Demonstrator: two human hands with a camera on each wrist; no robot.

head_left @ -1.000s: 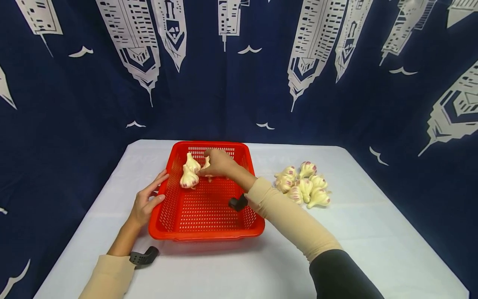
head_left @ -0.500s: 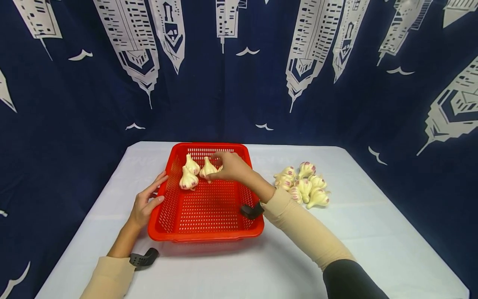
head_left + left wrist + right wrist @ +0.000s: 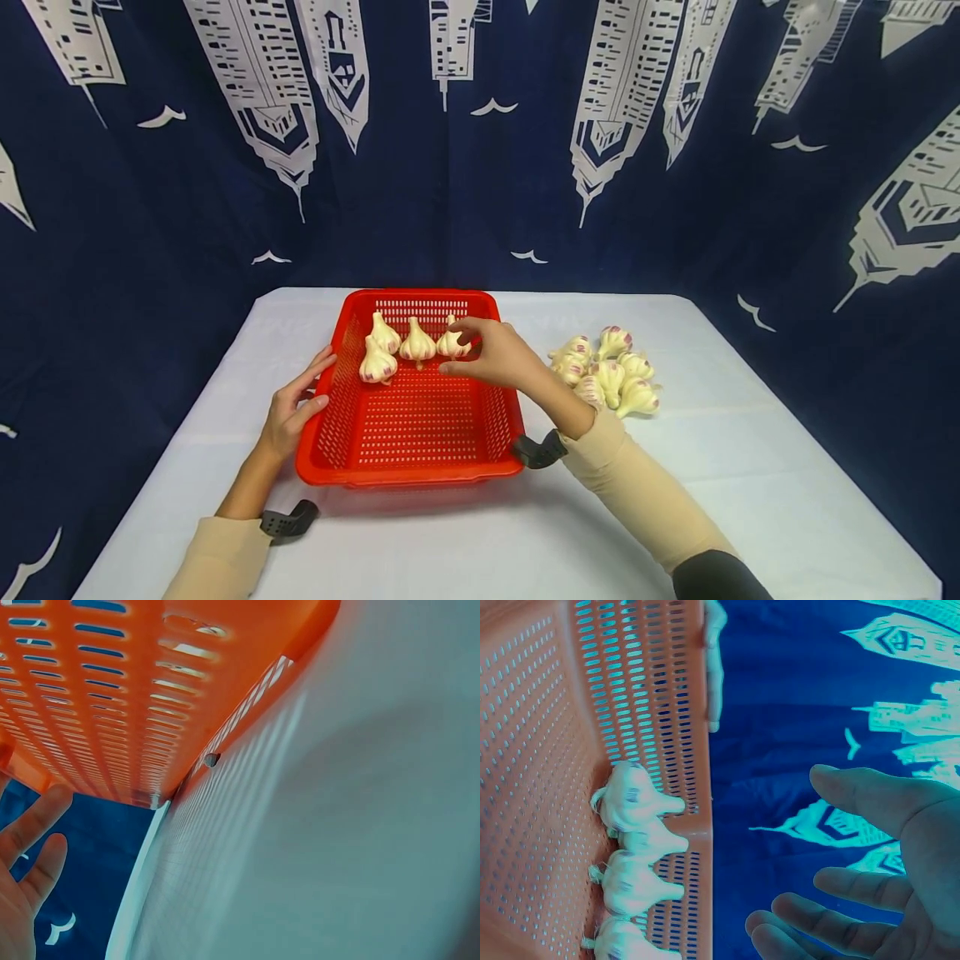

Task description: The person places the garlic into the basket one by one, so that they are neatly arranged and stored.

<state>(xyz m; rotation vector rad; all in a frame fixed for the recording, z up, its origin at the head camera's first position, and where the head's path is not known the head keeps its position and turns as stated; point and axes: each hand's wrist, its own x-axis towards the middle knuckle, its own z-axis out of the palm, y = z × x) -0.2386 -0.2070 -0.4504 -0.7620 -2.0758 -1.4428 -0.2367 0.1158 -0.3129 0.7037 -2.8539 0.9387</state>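
Observation:
A red perforated plastic basket (image 3: 420,433) stands on the white table. My left hand (image 3: 288,410) rests against its left side, fingers straight along the rim; the left wrist view shows fingertips (image 3: 52,802) at the basket's outer wall. Along the basket's far part sit several garlic bulbs: two at the left (image 3: 377,364), one in the middle (image 3: 417,342), one at the right (image 3: 450,345). My right hand (image 3: 498,357) hovers over the right side beside the rightmost bulb, thumb and fingers spread. The right wrist view shows nothing between its fingers (image 3: 817,919).
A pile of several garlic bulbs (image 3: 609,377) lies on the table (image 3: 750,467) to the right of the basket. A dark blue patterned cloth (image 3: 450,183) hangs behind the table.
My right hand has moved right, away from the middle garlic bulb, and its fingers have spread. The middle and right bulbs have come into view. My left hand stays at the basket.

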